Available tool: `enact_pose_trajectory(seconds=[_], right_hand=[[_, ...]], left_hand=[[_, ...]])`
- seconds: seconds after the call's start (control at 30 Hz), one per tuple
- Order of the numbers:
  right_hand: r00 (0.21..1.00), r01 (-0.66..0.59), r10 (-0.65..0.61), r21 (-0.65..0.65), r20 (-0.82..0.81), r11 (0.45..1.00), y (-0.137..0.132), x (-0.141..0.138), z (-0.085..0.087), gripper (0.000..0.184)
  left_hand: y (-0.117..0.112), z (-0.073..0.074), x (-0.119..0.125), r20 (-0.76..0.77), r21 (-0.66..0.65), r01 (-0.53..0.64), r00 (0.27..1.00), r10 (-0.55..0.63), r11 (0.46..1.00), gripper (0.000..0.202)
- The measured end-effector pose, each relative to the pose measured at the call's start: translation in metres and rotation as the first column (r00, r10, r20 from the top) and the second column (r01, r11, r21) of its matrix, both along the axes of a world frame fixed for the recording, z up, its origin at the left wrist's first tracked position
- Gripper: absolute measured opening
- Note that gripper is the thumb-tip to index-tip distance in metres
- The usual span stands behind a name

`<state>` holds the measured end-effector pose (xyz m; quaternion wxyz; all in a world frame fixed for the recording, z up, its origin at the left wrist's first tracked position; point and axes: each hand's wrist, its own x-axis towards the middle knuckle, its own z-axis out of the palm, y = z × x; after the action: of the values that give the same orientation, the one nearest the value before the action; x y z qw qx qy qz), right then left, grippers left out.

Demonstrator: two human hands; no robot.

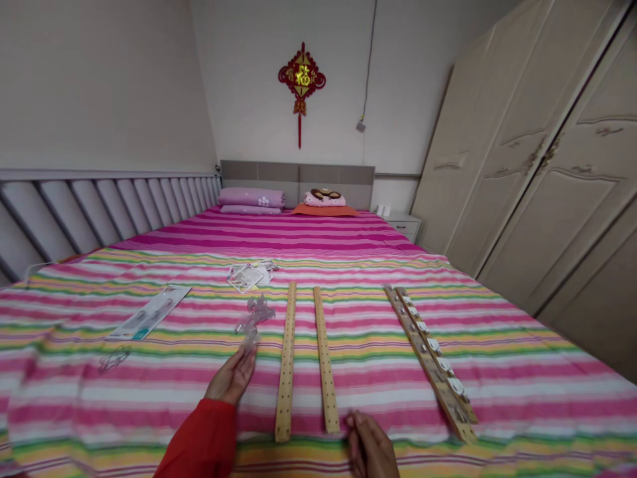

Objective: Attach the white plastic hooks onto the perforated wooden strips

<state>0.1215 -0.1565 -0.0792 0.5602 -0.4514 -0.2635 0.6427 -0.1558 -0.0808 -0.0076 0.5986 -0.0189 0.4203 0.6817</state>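
My left hand [231, 375], in a red sleeve, pinches a crumpled clear plastic bag [253, 317] above the striped bedspread [522, 382]. Just right of that hand lies a perforated wooden strip [286, 362], with a second one [326, 358] beside it. My right hand [371, 445] rests low in view near the second strip's lower end, holding nothing I can see. Farther right, a wooden strip with white hooks [430, 358] lies at a slant. A printed packaging card [148, 312] and a small pile of paper and plastic wrappers [250, 275] lie farther up the bed.
A thin, clear, wiry item [114, 360] lies left of my left hand. The bed ends at pillows [251, 199] and a grey headboard [297, 179]. A cream wardrobe [542, 166] runs along the right, and a slatted panel [99, 212] along the left.
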Motion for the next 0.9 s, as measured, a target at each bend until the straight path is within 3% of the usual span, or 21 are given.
enact_pose_trajectory(seconds=[0.17, 0.4, 0.53, 0.7, 0.77, 0.9], right_hand=[[0.987, 0.063, -0.074, 0.085, 0.14, 0.994, 0.004, 0.011, 0.022, 0.044], [0.956, -0.156, 0.081, 0.256, 0.282, 0.954, 0.014, -0.001, 0.058, 0.039], [0.946, -0.169, 0.075, 0.283, 0.315, 0.944, 0.023, -0.012, 0.077, 0.036], [0.954, -0.142, 0.039, 0.333, 0.298, 0.932, 0.03, -0.018, 0.081, 0.034], [0.959, -0.188, 0.115, 0.279, 0.258, 0.942, 0.028, -0.019, 0.075, 0.036], [0.965, -0.228, 0.201, 0.162, 0.167, 0.96, 0.024, -0.017, 0.066, 0.041]], left_hand=[[-0.004, -0.003, 0.003, -0.049, 0.084, 0.061, 0.997, -0.057, 0.995, 0.027], [-0.022, 0.009, 0.033, -0.32, 0.076, 0.17, 0.937, -0.137, 0.983, 0.008], [-0.032, 0.016, 0.054, -0.561, 0.076, 0.301, 0.801, -0.209, 0.95, 0.025], [-0.039, 0.021, 0.077, -0.778, 0.056, 0.57, 0.539, -0.322, 0.82, 0.03], [-0.04, 0.022, 0.086, -0.798, 0.043, 0.601, 0.501, -0.334, 0.798, 0.03], [-0.037, 0.023, 0.102, -0.806, 0.017, 0.59, 0.485, -0.338, 0.807, 0.029]])
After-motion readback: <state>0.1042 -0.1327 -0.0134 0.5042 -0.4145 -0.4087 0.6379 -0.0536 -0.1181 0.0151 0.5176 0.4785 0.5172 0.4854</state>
